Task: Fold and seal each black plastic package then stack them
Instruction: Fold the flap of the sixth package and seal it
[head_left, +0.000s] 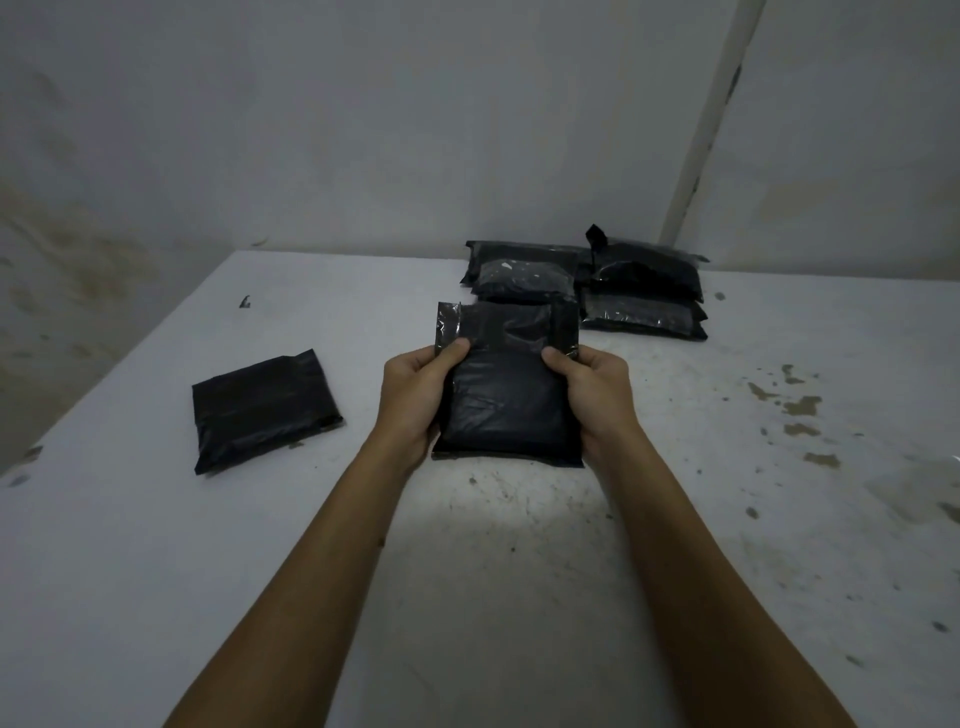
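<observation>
A black plastic package (509, 400) is held over the middle of the white table (519, 545). My left hand (415, 400) grips its left edge, thumb on top. My right hand (592, 395) grips the right edge the same way. The package's glossy top flap stands unfolded beyond my thumbs. One folded black package (262, 410) lies alone at the left. Several more black packages lie at the back, some flat in the middle (524, 275) and others piled at the right (644, 291).
A stained white wall stands close behind the table. A pale vertical strip (711, 119) runs up the wall at the back right. Dark paint chips and stains mark the table's right side (795, 410).
</observation>
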